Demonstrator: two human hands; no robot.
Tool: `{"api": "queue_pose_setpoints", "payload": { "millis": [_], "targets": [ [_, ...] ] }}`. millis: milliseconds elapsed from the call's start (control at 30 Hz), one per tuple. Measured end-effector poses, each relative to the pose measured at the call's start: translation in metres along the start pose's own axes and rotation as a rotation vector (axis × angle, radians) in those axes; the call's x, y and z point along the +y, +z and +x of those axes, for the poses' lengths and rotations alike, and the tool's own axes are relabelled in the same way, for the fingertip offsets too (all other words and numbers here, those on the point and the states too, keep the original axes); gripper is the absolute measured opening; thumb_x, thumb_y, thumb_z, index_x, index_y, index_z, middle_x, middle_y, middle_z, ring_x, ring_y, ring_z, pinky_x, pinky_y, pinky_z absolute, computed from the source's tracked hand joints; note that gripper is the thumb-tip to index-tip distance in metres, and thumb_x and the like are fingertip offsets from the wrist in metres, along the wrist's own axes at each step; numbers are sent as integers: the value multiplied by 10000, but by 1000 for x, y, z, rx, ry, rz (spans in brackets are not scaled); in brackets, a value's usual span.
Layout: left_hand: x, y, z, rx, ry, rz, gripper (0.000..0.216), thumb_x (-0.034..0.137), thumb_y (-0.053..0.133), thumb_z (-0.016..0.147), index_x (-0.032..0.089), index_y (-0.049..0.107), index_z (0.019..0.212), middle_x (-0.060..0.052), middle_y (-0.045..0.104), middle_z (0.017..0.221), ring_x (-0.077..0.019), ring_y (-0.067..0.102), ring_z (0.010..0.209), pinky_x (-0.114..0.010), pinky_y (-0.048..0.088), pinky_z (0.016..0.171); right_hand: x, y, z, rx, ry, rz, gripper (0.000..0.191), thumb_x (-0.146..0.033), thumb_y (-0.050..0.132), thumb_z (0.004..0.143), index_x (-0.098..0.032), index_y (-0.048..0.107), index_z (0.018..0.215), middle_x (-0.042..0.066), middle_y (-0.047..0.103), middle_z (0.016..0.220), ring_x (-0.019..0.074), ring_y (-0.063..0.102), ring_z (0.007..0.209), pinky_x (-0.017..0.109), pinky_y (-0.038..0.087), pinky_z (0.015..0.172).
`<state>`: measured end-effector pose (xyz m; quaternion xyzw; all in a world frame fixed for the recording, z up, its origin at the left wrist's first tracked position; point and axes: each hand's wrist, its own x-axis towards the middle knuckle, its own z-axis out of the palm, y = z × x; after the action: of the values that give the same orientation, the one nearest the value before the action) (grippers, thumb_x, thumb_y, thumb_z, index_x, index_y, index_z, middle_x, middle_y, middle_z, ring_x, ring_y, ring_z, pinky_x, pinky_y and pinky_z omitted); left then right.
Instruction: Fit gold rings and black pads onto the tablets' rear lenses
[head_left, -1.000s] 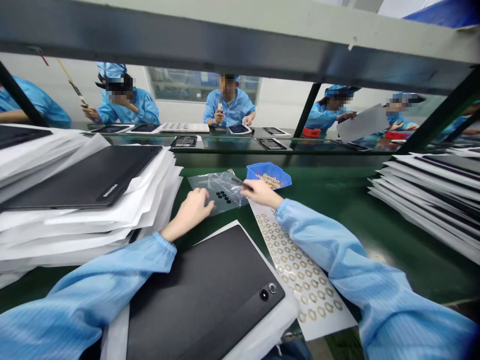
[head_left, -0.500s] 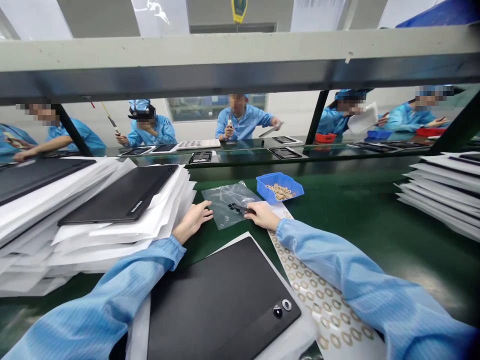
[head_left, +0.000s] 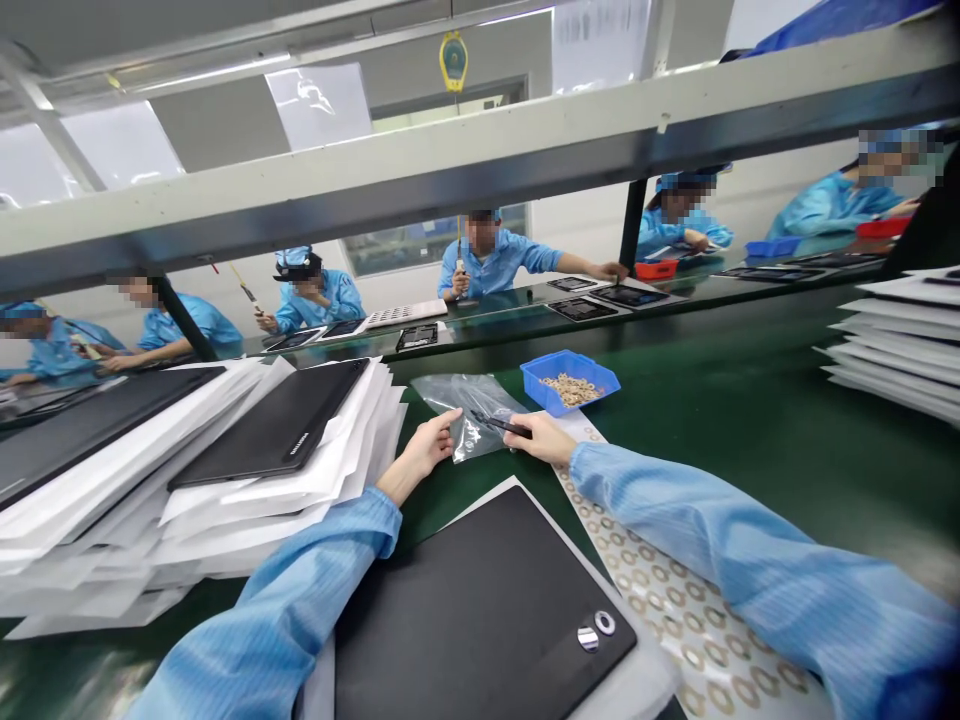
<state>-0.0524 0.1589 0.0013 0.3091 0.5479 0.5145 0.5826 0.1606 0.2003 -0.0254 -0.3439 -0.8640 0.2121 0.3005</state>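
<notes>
My left hand (head_left: 424, 452) rests on the near edge of a clear plastic bag (head_left: 469, 406) on the green table, its fingers pressed on the bag. My right hand (head_left: 541, 437) is closed on black tweezers (head_left: 501, 424) whose tips lie over the bag. A black tablet (head_left: 480, 610) lies back up in front of me on white foam, two round camera lenses (head_left: 595, 630) near its right corner. Under my right sleeve lies a white sheet of small ring stickers (head_left: 675, 610). A blue tray (head_left: 570, 381) of small rings stands just beyond the bag.
Stacks of black tablets between white foam sheets (head_left: 225, 450) fill the left side, and another stack (head_left: 900, 340) sits at the far right. A metal beam (head_left: 480, 170) crosses overhead. Several people in blue coats work at the far bench (head_left: 585, 300).
The view has tilted upward. My left hand has slid slightly onto the bag's edge; my right hand stays at the bag with the tweezers.
</notes>
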Motion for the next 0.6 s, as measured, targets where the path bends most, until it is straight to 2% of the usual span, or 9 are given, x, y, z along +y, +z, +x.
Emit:
{"api": "queue_pose_setpoints", "payload": {
  "millis": [100, 267, 333, 433, 500, 600],
  "targets": [
    [-4, 7, 7, -12, 72, -31, 192, 265, 558, 881, 102, 565, 981, -26, 588, 857, -93, 571, 674, -223, 504, 578, -3, -3, 1, -55, 22, 21, 176, -294, 571, 746, -158, 565, 635, -10, 554, 573, 128, 501, 571, 234, 353, 563],
    [-14, 10, 9, -90, 61, -7, 209, 254, 561, 879, 94, 576, 1011, -69, 607, 968, -141, 606, 815, -292, 534, 694, -4, -15, 16, -140, 40, 39, 209, -323, 655, 661, -140, 587, 589, -30, 533, 515, 113, 494, 525, 216, 350, 519],
    [-17, 10, 8, -102, 80, 14, 205, 252, 564, 876, 89, 581, 1000, -71, 609, 963, -144, 608, 821, -299, 534, 707, -6, -16, 23, -78, 45, 47, 226, -341, 611, 711, -125, 609, 645, -15, 558, 558, 121, 516, 557, 219, 367, 539],
    [-21, 12, 6, -102, 119, 44, 185, 240, 570, 872, 83, 586, 969, -64, 612, 933, -139, 610, 808, -295, 534, 705, -9, -3, 29, 92, 40, 58, 252, -326, 490, 816, -115, 618, 773, 25, 611, 693, 138, 553, 662, 234, 407, 622],
    [-24, 14, 4, -89, 142, 66, 168, 235, 569, 873, 86, 587, 950, -53, 613, 910, -133, 609, 791, -290, 534, 695, -12, 9, 27, 162, 17, 63, 238, -318, 492, 826, -123, 621, 782, 38, 624, 747, 146, 563, 709, 243, 418, 664],
    [-27, 17, 3, -52, 166, 96, 151, 233, 564, 876, 94, 586, 933, -35, 612, 876, -120, 605, 754, -275, 533, 667, -15, 23, 23, 188, -29, 65, 189, -300, 555, 802, -143, 637, 735, 33, 625, 749, 146, 571, 716, 246, 421, 680]
  ]
}}
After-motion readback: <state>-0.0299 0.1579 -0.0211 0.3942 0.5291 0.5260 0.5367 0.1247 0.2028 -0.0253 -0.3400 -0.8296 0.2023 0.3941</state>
